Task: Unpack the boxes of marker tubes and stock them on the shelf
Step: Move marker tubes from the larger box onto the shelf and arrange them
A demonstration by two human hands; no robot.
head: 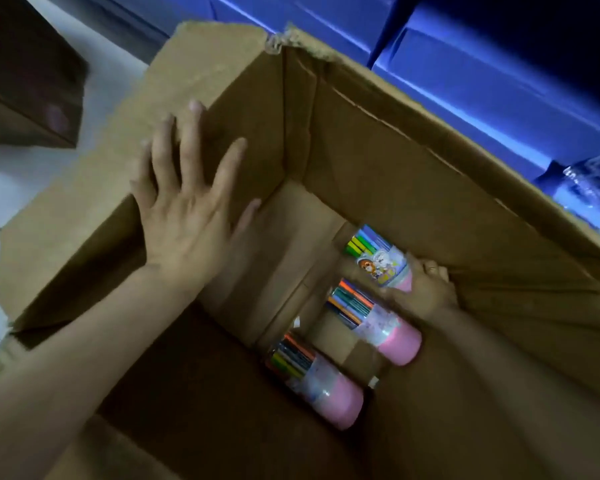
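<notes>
Looking down into the open cardboard box (pixel 378 161), I see my left hand (pixel 187 209) lying flat, fingers spread and straight, pressed against the box's left flap at its rim. My right hand (pixel 426 285) is deep inside the box by its right wall, fingers curled round the pink end of the farthest marker tube (pixel 381 258). That tube lies on its side on the box floor, coloured markers showing through its clear half. A second marker tube (pixel 374 320) lies just nearer me than it, and a third marker tube (pixel 314 379) nearest me, all three roughly parallel, pink caps toward the box's right side. Beyond the box's far wall stand blue bins (pixel 465 74). Left of the box, on the pale floor (pixel 11 181), sits a dark brown carton (pixel 25 84).
</notes>
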